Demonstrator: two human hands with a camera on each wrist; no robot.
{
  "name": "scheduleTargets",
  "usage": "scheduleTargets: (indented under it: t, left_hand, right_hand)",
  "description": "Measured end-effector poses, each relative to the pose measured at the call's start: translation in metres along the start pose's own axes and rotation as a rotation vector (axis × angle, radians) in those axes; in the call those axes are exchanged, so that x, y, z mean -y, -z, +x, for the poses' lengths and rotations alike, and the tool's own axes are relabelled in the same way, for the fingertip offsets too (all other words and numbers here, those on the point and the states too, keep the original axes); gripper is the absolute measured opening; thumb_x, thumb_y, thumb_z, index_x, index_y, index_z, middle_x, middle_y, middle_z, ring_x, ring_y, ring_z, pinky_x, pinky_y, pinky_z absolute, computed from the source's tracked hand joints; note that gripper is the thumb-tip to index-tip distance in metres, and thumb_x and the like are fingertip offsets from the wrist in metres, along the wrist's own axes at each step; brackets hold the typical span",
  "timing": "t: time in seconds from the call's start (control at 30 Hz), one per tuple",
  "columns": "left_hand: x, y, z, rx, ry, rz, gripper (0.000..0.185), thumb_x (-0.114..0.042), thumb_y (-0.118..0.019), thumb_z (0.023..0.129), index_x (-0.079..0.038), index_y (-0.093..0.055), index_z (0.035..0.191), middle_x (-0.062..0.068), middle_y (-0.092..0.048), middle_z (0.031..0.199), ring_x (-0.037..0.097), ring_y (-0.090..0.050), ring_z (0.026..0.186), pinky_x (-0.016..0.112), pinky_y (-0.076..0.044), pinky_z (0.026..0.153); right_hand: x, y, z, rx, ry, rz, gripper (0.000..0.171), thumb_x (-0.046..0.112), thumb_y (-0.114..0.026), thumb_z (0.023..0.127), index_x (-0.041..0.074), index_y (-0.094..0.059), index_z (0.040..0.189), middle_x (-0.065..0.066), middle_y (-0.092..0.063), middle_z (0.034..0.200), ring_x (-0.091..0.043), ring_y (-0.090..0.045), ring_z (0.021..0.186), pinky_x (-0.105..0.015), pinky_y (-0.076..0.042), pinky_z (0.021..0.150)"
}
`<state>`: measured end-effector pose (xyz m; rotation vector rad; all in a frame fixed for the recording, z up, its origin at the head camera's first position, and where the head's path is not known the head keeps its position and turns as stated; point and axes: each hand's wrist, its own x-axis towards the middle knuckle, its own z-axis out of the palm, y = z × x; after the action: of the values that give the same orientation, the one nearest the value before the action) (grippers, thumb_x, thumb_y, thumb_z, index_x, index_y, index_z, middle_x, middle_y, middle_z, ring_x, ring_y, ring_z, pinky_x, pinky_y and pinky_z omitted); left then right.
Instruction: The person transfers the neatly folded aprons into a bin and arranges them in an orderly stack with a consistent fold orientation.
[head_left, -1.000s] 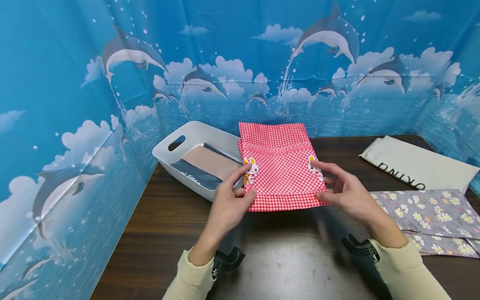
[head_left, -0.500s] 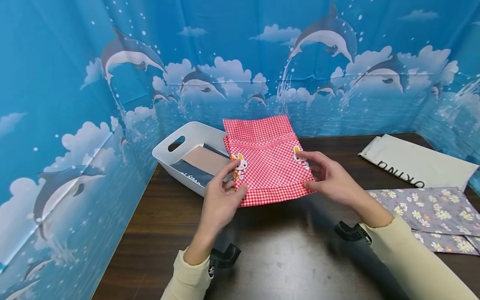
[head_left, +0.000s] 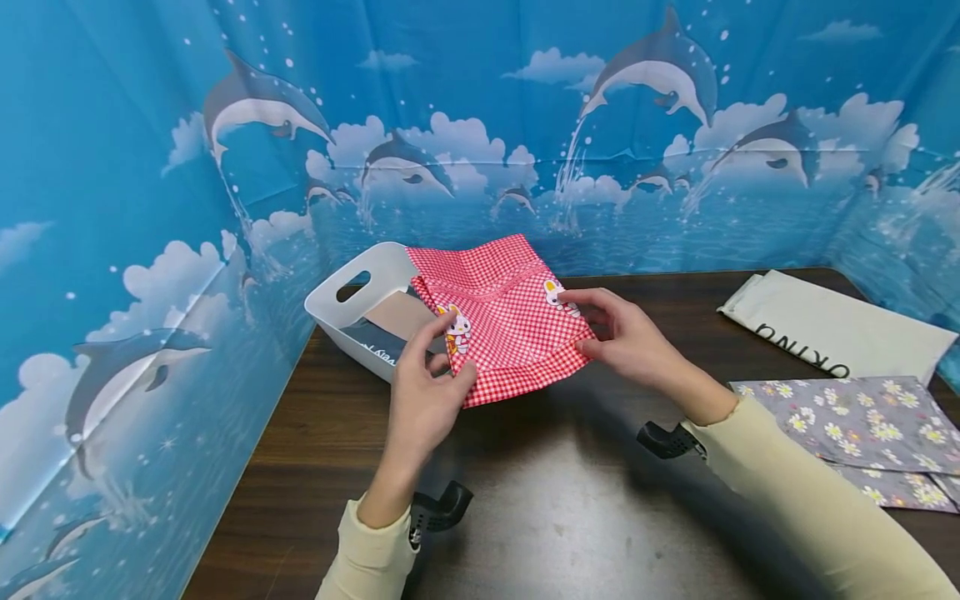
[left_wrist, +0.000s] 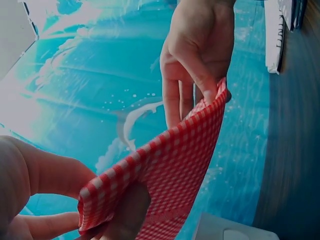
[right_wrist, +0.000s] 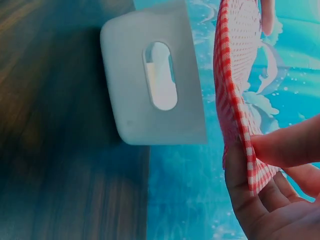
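Observation:
A folded red-and-white checked cloth (head_left: 498, 312) with white rabbit prints is held tilted above the table, its far part over the white basket (head_left: 352, 350). My left hand (head_left: 423, 400) pinches its near left edge between thumb and fingers. At the near right edge my right hand (head_left: 633, 342) pinches it too. The left wrist view shows the cloth (left_wrist: 165, 160) stretched between both hands, with the right hand (left_wrist: 200, 45) at the top. In the right wrist view, thumb and fingers hold the cloth's edge (right_wrist: 237, 105) beside the basket's handle end (right_wrist: 125, 85).
Inside the basket lie a beige flat piece (head_left: 397, 315) and a dark item with white lettering (head_left: 371, 337). On the table's right side are a folded cream cloth (head_left: 840, 325) with black letters and a grey daisy-print cloth (head_left: 855, 425). A dolphin-print curtain (head_left: 480, 100) hangs behind.
Both hands have carried the checked cloth leftward, so it covers more of the basket. The cloth has turned, its far edge swinging left. The other cloths stay in place.

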<state>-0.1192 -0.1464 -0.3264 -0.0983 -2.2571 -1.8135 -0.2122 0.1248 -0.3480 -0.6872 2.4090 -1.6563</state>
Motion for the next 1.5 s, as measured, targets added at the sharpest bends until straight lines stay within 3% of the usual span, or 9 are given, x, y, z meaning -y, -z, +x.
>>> scheduleTargets:
  t: [0.17, 0.37, 0.43, 0.7, 0.9, 1.0, 1.13, 1.2, 1.5]
  left_hand:
    - [0.002, 0.001, 0.002, -0.091, 0.014, 0.080, 0.064, 0.009, -0.070, 0.090, -0.003, -0.058, 0.151, 0.021, -0.054, 0.143, 0.038, -0.073, 0.116, 0.021, -0.063, 0.077]
    - [0.003, 0.003, 0.005, -0.154, 0.065, 0.196, 0.055, 0.007, -0.073, 0.088, 0.001, -0.064, 0.143, 0.021, -0.056, 0.138, 0.037, -0.068, 0.125, 0.047, -0.064, 0.096]
    - [0.003, 0.004, 0.007, -0.150, 0.094, 0.215, 0.053, 0.006, -0.073, 0.089, 0.002, -0.064, 0.141, 0.020, -0.055, 0.138, 0.038, -0.068, 0.126, 0.049, -0.063, 0.097]
    - [0.006, 0.011, 0.015, -0.052, 0.225, 0.204, 0.074, 0.005, -0.071, 0.092, -0.002, -0.044, 0.161, 0.023, -0.043, 0.156, 0.044, -0.063, 0.136, 0.051, -0.060, 0.100]
    - [0.010, 0.013, 0.019, -0.039, 0.245, 0.185, 0.086, 0.007, -0.069, 0.090, -0.004, -0.033, 0.168, 0.021, -0.035, 0.165, 0.044, -0.056, 0.144, 0.053, -0.056, 0.107]
    - [0.011, 0.014, 0.021, -0.041, 0.255, 0.170, 0.087, 0.008, -0.069, 0.091, -0.004, -0.032, 0.168, 0.021, -0.033, 0.167, 0.043, -0.054, 0.146, 0.053, -0.055, 0.108]
    - [0.011, 0.017, 0.022, -0.062, 0.248, 0.174, 0.084, 0.005, -0.071, 0.091, -0.001, -0.034, 0.167, 0.021, -0.033, 0.167, 0.042, -0.049, 0.149, 0.054, -0.051, 0.114]
    - [0.011, 0.018, 0.023, -0.076, 0.233, 0.178, 0.082, 0.003, -0.071, 0.092, 0.000, -0.036, 0.166, 0.022, -0.035, 0.166, 0.042, -0.048, 0.150, 0.055, -0.049, 0.116]
    - [0.016, 0.023, 0.023, -0.154, 0.220, 0.108, 0.065, 0.001, -0.068, 0.100, 0.001, -0.045, 0.161, 0.023, -0.042, 0.156, 0.044, -0.057, 0.145, 0.052, -0.056, 0.104]
  right_hand:
    - [0.001, -0.011, 0.015, 0.004, 0.001, 0.015, 0.063, -0.015, -0.065, 0.094, 0.005, -0.055, 0.153, -0.020, -0.049, 0.159, -0.041, -0.063, 0.134, -0.025, -0.061, 0.079]
    - [0.000, -0.023, 0.027, 0.009, -0.024, -0.010, 0.065, -0.013, -0.070, 0.091, 0.007, -0.058, 0.151, -0.020, -0.050, 0.158, -0.041, -0.064, 0.134, -0.039, -0.066, 0.087]
    - [-0.001, -0.025, 0.029, 0.009, -0.037, -0.015, 0.066, -0.012, -0.072, 0.090, 0.007, -0.058, 0.151, -0.020, -0.049, 0.159, -0.043, -0.062, 0.136, -0.044, -0.066, 0.090]
    - [-0.010, -0.026, 0.029, 0.010, -0.099, -0.028, 0.064, -0.008, -0.072, 0.092, 0.008, -0.058, 0.152, -0.021, -0.050, 0.159, -0.043, -0.061, 0.135, -0.041, -0.065, 0.089]
    - [-0.015, -0.021, 0.028, 0.059, -0.129, -0.017, 0.064, 0.012, -0.075, 0.097, 0.013, -0.054, 0.156, -0.017, -0.045, 0.166, -0.039, -0.057, 0.139, -0.048, -0.060, 0.101]
    - [-0.017, -0.018, 0.027, 0.143, -0.146, 0.096, 0.070, 0.011, -0.074, 0.097, 0.013, -0.045, 0.162, -0.021, -0.044, 0.162, -0.038, -0.065, 0.125, -0.049, -0.063, 0.096]
    - [-0.018, -0.015, 0.025, 0.253, -0.155, 0.234, 0.080, -0.002, -0.071, 0.096, 0.010, -0.033, 0.166, -0.028, -0.047, 0.151, -0.041, -0.075, 0.106, -0.051, -0.066, 0.085]
    - [-0.018, -0.015, 0.024, 0.272, -0.144, 0.249, 0.082, -0.006, -0.069, 0.095, 0.008, -0.031, 0.167, -0.029, -0.047, 0.149, -0.041, -0.076, 0.103, -0.048, -0.067, 0.083]
    - [-0.015, -0.020, 0.028, 0.172, -0.143, 0.260, 0.076, -0.012, -0.070, 0.091, 0.004, -0.041, 0.160, -0.027, -0.047, 0.153, -0.026, -0.075, 0.095, -0.045, -0.067, 0.086]
